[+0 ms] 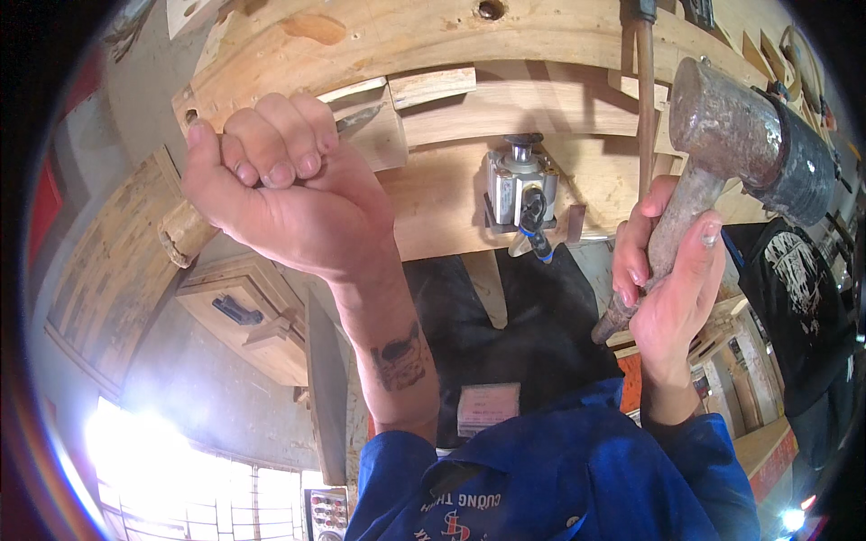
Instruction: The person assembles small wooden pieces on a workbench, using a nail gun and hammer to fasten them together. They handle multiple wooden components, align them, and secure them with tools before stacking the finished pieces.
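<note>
My left hand [280, 189] is clenched in a fist around a chisel. Its wooden handle end [180, 236] sticks out to the lower left, and its metal blade tip [361, 117] rests against a small wooden block [383, 135] on the curved wooden piece [433, 41]. My right hand [667, 279] grips the rusty handle of a heavy hammer. The hammer's head [749, 135], worn metal with one end wrapped in black, is raised at the upper right, well apart from the chisel. Both forearms come out of blue sleeves.
A metal cylinder fitting [516, 185] with a blue tube is mounted on the planks between my hands. A brownish rod [645, 108] runs down beside the hammer. A wooden box [244, 316] sits at lower left. A person in a black printed shirt [803, 298] stands at right.
</note>
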A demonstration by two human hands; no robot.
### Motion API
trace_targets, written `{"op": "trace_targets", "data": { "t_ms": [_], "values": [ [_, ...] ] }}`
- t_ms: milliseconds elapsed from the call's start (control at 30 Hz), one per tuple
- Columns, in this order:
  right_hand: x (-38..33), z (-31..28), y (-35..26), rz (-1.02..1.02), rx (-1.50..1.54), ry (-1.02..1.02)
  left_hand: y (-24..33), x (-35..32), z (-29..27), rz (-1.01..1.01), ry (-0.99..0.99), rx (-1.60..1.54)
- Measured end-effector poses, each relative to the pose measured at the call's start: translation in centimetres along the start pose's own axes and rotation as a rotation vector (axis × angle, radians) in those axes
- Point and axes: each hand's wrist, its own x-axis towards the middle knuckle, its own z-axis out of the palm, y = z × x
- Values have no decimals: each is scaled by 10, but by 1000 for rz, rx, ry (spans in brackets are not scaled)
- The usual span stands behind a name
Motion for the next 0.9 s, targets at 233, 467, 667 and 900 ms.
{"op": "trace_targets", "data": {
  "t_ms": [233,467,667,900],
  "values": [
    [-1,-3,1,-1,10,-25,0,-1,-1,0,12,14],
    [-1,-1,3,7,-10,12,-1,-1,1,16,-26,40],
    [-1,-3,3,1,32,-24,1,-1,3,-8,-6,26],
    [1,-3,2,24,66,-45,1,-1,6,3,18,55]
  ]
}}
